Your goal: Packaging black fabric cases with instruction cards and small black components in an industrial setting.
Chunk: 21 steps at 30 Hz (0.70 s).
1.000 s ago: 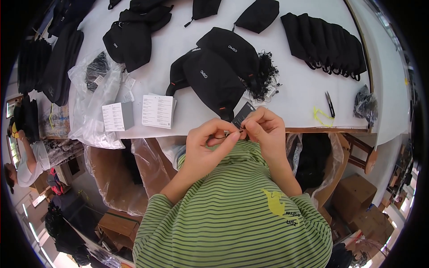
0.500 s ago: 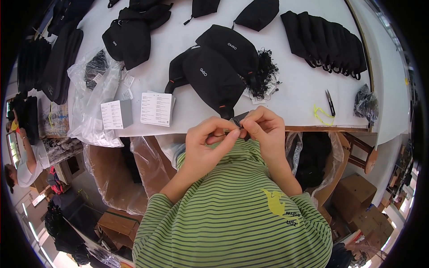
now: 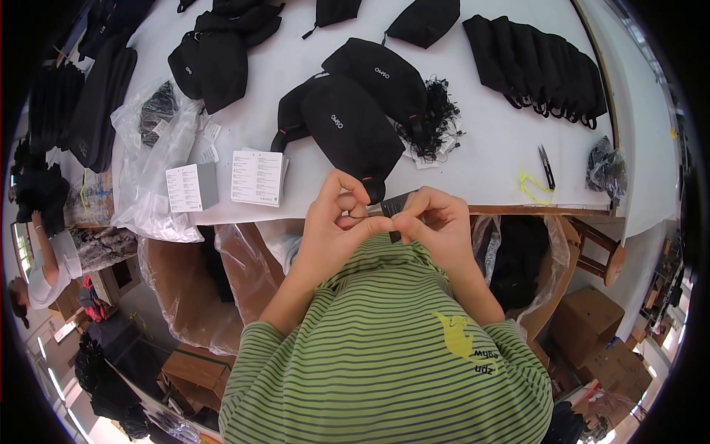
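Both my hands meet just off the table's front edge. My right hand [image 3: 438, 226] is closed, pinching a small dark hang tag [image 3: 398, 203] between thumb and fingers. My left hand [image 3: 334, 216] has its thumb tip against the right thumb, and its curled fingers hold what looks like a thin black cord; the fingers partly hide it. Beyond them lies a black zip pouch [image 3: 347, 122] with an orange tab at its near end. Another black pouch [image 3: 388, 78] sits behind it, and a heap of black corded tags [image 3: 436, 122] is to its right.
Two stacks of white cards, one left [image 3: 191, 187] and one nearer me [image 3: 257, 177], stand beside a clear plastic bag [image 3: 151, 177]. To the right are black-handled snips [image 3: 546, 167] and a row of black pouches [image 3: 536, 70]. Lined cartons [image 3: 181, 288] stand below the table; a person [image 3: 55, 274] is far left.
The hands have come slightly nearer my body. My left index finger has lifted and bent away from the tag, which now shows more plainly at my right fingertips.
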### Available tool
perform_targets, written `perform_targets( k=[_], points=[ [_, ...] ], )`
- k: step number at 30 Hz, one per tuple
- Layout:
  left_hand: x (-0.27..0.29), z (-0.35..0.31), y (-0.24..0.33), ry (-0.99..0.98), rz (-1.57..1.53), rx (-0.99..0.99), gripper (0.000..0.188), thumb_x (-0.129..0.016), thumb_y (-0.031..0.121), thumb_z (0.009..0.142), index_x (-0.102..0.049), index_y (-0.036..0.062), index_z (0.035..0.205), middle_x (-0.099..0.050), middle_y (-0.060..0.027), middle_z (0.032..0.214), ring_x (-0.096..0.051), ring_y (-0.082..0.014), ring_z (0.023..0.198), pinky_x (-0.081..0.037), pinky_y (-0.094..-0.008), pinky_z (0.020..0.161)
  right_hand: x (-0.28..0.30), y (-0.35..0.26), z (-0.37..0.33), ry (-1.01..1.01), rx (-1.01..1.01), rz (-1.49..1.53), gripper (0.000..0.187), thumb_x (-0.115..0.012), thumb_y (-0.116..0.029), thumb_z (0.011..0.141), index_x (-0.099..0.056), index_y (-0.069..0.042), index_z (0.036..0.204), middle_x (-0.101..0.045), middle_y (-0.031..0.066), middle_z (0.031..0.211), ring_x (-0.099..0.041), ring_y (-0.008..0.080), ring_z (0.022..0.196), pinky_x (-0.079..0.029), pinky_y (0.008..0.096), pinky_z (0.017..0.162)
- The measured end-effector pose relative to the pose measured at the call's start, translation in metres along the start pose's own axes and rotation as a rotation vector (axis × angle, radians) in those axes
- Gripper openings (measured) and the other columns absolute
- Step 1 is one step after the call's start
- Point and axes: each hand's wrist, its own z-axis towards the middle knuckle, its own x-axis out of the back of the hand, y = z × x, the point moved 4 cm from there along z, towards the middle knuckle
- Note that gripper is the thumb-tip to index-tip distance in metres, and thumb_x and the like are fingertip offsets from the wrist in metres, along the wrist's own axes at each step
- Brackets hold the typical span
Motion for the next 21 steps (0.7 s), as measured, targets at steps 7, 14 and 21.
perform_targets(
  k=[7,14,21],
  points=[
    [-0.004,-0.014,-0.002,-0.332,0.419,0.007,0.019,-0.069,0.019,0.083,-0.062,0.0017,0.088,-0.052,-0.0052,0.058,-0.047,-0.0142,0.05,-0.037,-0.0278,0.05,-0.002,-0.014,0.036,-0.217,0.335,-0.601,0.016,-0.065,-0.015,0.083,-0.068,-0.006,0.095,-0.06,0.011,0.111,-0.059,0.0211,0.099,-0.046,0.0341,0.084],
    [-0.023,-0.032,0.0,-0.511,0.621,-0.217,0.018,-0.067,0.018,0.083,-0.065,0.007,0.098,-0.059,-0.0076,0.087,-0.058,-0.0241,0.087,-0.046,-0.0342,0.075,-0.019,0.043,0.061,0.126,0.525,-1.372,0.037,-0.063,-0.014,0.079,-0.061,-0.007,0.115,-0.053,0.0175,0.126,-0.05,0.0347,0.116,-0.04,0.0433,0.098],
    [0.013,0.005,-0.007,0.003,1.035,-0.622,0.036,-0.068,0.012,0.078,-0.059,0.0102,0.113,-0.055,-0.0049,0.117,-0.051,-0.0274,0.108,-0.039,-0.041,0.091,0.014,0.008,0.026,0.119,0.255,-0.818,0.026,-0.054,-0.007,0.088,-0.061,-0.005,0.114,-0.064,0.0176,0.075,-0.062,0.0325,0.061,-0.048,0.0345,0.057]
  ],
)
